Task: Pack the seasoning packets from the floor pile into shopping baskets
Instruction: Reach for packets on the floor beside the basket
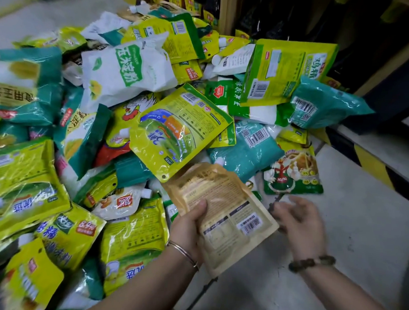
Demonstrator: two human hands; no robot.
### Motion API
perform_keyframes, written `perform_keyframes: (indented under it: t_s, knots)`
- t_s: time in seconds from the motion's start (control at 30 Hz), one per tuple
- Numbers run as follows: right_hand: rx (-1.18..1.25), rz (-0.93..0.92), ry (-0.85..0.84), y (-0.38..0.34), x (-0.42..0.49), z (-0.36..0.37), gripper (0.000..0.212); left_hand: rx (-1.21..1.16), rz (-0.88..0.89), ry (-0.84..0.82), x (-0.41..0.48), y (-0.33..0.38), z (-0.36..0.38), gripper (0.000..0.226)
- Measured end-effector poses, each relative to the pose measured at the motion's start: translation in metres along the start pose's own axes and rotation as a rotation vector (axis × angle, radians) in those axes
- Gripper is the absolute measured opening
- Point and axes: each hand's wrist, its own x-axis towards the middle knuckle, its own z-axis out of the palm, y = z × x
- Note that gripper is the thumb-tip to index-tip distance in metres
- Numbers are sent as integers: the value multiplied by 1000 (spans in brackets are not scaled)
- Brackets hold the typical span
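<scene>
- Dozens of seasoning packets (24,171) lie in a loose pile on the floor (363,230), filling the left and middle of my view. Most are yellow-green, with teal and white ones among them.
- One white pouch (125,71) with green lettering lies high in the pile, left of centre.
- One yellow packet (179,130) lies back side up at the pile's near edge, and its lower corner overlaps the tan packet I am holding.
- My left hand (189,226) grips that tan packet (224,209) by its left edge, thumb pressed on the top face and fingers curled beneath. It is lifted clear of the pile, barcode side up.
- A thin metal bangle (182,252) sits on my left wrist.
- My right hand (300,223) holds nothing, its fingers loose and slightly spread just beside the tan packet's right edge. Blur keeps me from telling whether they touch it.
- A dark bead bracelet (311,263) circles my right wrist.
- One green packet (293,174) with a red crayfish picture lies flat on the floor just beyond my right hand.
- A yellow-and-black striped kerb (370,165) runs along the right.
</scene>
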Motion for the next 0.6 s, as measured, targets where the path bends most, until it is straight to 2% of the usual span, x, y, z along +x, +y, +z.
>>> perform_keyframes:
  t_s: [0.03,0.1,0.2,0.3,0.4,0.47,0.5,0.57,0.6]
  knots:
    - [-66,-147,7,-11,8,1,38,-9,20,13,0,3,-3,61]
    - [-262,-456,-83,-38,17,14,44,-14,38,26,1,6,-11,59]
    - [-789,-856,-305,-70,24,61,56,2,14,32,-2,12,-19,56]
    - [-1132,-1045,-451,-95,32,116,78,23,7,31,-3,16,-25,61]
    - [-1415,-1101,-472,-100,47,154,90,29,-5,25,-1,19,-34,60]
    - [-1476,-1106,-453,-97,56,171,87,46,17,41,1,21,-38,58]
    - [-1454,-1172,-424,-94,59,176,81,62,31,61,2,21,-39,57]
    - [-1242,-1414,-299,-84,68,183,63,81,53,107,4,23,-39,55]
    - [-1097,-1468,-273,-78,73,182,54,80,61,120,4,23,-37,55]
